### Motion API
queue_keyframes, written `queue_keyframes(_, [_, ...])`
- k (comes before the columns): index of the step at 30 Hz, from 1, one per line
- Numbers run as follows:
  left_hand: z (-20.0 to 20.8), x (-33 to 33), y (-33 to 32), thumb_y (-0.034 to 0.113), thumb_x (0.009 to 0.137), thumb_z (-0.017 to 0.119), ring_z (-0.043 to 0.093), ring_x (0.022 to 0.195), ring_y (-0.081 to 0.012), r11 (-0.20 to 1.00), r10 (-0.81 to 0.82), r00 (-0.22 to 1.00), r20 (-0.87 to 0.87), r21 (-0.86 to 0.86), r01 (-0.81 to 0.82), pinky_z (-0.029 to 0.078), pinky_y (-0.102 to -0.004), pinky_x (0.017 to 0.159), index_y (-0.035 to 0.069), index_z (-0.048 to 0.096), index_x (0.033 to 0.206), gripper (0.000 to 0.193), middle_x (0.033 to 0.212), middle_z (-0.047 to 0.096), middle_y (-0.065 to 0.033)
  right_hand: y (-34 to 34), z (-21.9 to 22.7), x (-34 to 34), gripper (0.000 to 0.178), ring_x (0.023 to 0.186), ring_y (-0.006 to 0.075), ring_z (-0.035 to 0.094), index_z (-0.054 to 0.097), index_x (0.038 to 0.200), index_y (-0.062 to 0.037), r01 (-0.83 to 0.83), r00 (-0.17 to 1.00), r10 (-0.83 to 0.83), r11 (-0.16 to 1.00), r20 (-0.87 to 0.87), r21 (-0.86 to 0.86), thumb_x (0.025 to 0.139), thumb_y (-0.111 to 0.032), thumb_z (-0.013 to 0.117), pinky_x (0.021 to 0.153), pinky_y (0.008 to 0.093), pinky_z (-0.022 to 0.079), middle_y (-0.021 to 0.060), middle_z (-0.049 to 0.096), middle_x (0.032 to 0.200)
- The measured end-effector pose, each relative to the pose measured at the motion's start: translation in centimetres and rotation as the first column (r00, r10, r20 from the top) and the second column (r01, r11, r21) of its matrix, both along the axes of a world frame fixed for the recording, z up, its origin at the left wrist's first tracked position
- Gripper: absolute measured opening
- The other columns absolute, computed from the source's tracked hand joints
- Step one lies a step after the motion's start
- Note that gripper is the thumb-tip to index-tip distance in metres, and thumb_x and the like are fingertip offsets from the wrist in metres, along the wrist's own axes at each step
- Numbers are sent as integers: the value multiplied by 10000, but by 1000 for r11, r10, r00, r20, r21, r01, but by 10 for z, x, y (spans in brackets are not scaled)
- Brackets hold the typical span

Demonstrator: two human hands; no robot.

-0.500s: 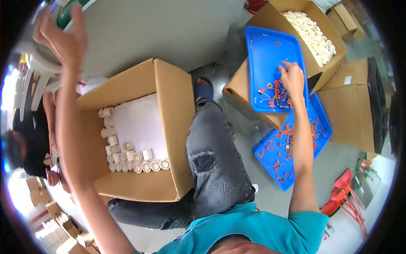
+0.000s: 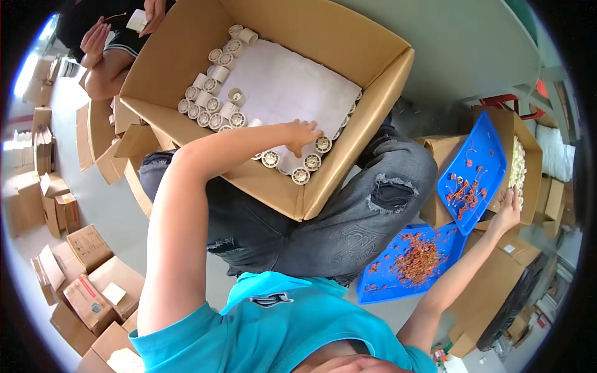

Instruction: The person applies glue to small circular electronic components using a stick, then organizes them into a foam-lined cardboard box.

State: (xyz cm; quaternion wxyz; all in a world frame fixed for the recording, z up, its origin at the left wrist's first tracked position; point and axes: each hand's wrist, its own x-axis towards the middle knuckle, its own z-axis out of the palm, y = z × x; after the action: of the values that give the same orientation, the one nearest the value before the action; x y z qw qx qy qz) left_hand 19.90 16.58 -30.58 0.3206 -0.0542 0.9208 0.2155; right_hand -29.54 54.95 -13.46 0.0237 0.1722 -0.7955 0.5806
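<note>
My left hand (image 2: 302, 137) is over the front part of a large open cardboard box (image 2: 186, 127). Its fingers are spread and hold nothing, close to a white round slotted plastic part (image 2: 323, 144). Several such white cylindrical parts (image 2: 212, 104) line the box's left and near sides on a white sheet (image 2: 286, 84). Off to the right, my right hand (image 2: 507, 212) is at the edge of a carton of small cream-coloured pieces (image 2: 518, 163). Its fingers are drawn together, and whatever they may hold is too small to make out.
Two blue trays, an upper one (image 2: 482, 146) and a lower one (image 2: 367, 292), carry small orange-wired parts (image 2: 418, 258). At upper left, a co-worker's hands (image 2: 94, 40) hold a white cylinder (image 2: 137, 21) and a thin wire. Cartons (image 2: 93, 301) are stacked at lower left.
My left hand has come down from its raised place at upper left into the cardboard box. My right hand has left the upper blue tray for the carton of cream pieces. The view has turned.
</note>
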Motion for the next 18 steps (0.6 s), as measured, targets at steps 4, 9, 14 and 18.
queue_keyframes(4, [-29,-33,26,261,724,804,534,1199,-382,1000,-12,999,-52,-5,12,461,-523,920,104,349,1450,871,1383,419,-211,-17,38,46,409,904,210,667,551,1307,71,1,999,6,988,42,-153,940,-79,651,753,299,537,152,658,1123])
queue_keyframes(9, [-57,-44,46,169,787,726,628,1101,-325,939,-156,988,6,-310,150,530,-439,829,115,544,1325,571,1234,614,-141,-44,56,82,323,971,283,679,534,1243,98,-125,974,186,913,126,-388,939,10,598,868,362,578,178,655,1075])
queue_keyframes(14, [34,-39,14,181,743,744,651,1062,-342,962,20,999,-28,-273,-27,554,-446,816,45,532,1294,606,1179,642,-179,-80,70,144,371,1073,272,644,510,1277,113,-320,823,525,742,215,-589,923,47,596,946,317,551,208,636,1149])
queue_keyframes(18, [93,3,-42,137,676,788,624,1034,-425,839,502,780,-374,-11,-545,534,-460,872,-34,405,1303,755,1164,601,-272,-156,84,218,404,1027,238,651,495,1316,117,-434,591,764,571,259,-697,940,4,588,894,315,546,200,640,1164])
